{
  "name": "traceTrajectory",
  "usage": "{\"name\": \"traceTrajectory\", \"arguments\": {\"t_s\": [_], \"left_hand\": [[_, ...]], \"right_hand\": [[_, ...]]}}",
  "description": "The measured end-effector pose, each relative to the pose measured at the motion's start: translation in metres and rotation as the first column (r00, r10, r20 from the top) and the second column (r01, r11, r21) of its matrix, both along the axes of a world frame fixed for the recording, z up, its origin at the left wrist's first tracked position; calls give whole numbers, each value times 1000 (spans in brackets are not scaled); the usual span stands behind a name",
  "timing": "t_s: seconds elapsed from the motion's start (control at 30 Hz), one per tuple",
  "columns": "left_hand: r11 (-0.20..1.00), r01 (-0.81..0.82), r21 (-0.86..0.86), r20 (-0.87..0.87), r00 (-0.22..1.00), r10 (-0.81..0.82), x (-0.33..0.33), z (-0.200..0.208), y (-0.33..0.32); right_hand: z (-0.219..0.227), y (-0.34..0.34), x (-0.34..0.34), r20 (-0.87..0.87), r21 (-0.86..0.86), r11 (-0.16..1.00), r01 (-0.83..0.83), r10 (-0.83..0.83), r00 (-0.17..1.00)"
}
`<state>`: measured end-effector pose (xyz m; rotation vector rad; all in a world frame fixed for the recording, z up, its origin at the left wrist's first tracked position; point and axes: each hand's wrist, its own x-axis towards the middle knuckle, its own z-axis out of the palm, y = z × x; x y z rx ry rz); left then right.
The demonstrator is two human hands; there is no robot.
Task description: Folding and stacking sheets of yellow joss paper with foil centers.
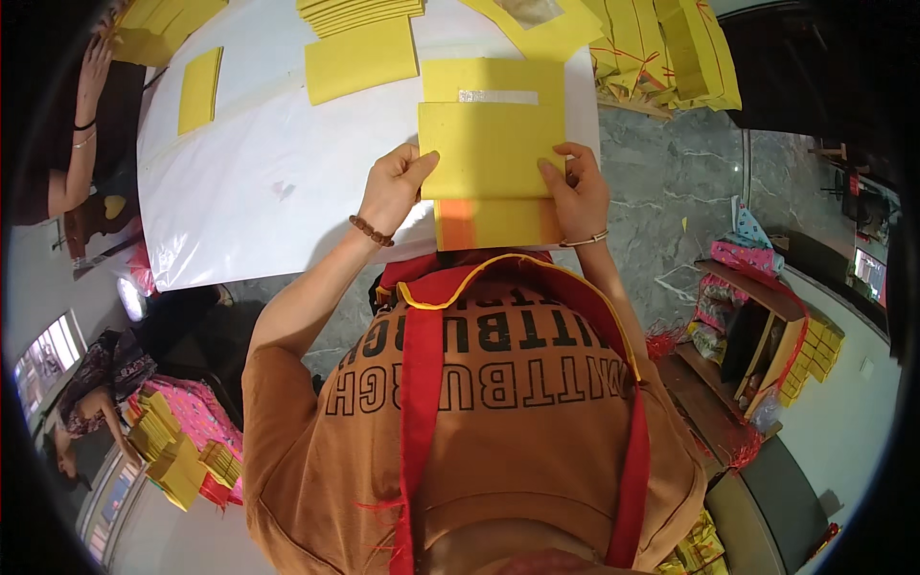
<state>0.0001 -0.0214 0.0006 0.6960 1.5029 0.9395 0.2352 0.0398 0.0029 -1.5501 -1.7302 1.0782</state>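
Note:
Between my hands is a folded yellow paper [492,144], its near part doubled over the far part. A narrow silvery strip [498,97] shows just beyond the fold's far edge. My left hand [395,184] pinches the left side between thumb and fingers. On the right side, my right hand [580,196] is closed with its thumb on top. Under the near edge, between the paper and my apron, lies another yellow sheet with orange bands [494,228]. Whether it joins the folded paper I cannot tell.
On the white-covered table [259,211] lie a stack of folded yellow papers [362,59] and a separate folded piece [199,91]. Yellow bundles tied with red string [632,57] sit at far right. At far left, another person's arm [81,144] reaches over. A wooden shelf [757,316] stands right.

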Motion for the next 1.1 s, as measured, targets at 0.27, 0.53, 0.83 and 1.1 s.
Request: {"name": "traceTrajectory", "arguments": {"t_s": [0.27, 0.53, 0.83, 1.1], "left_hand": [[993, -88, 80, -65, 994, 93, 1, 10, -2], [526, 777, 346, -902, 430, -42, 45, 42, 5], [518, 847, 117, -947, 253, -199, 59, 14, 1], [507, 850, 143, -922, 301, -244, 50, 8, 3]], "right_hand": [[0, 1, -3, -2, -19, 999, 27, -27, 1000], [-2, -1, -4, -9, -6, 1000, 26, -26, 1000], [0, -5, -1, 109, 193, 980, -37, 16, 994], [-10, -29, -20, 479, 474, 509, -719, 536, 695]]}}
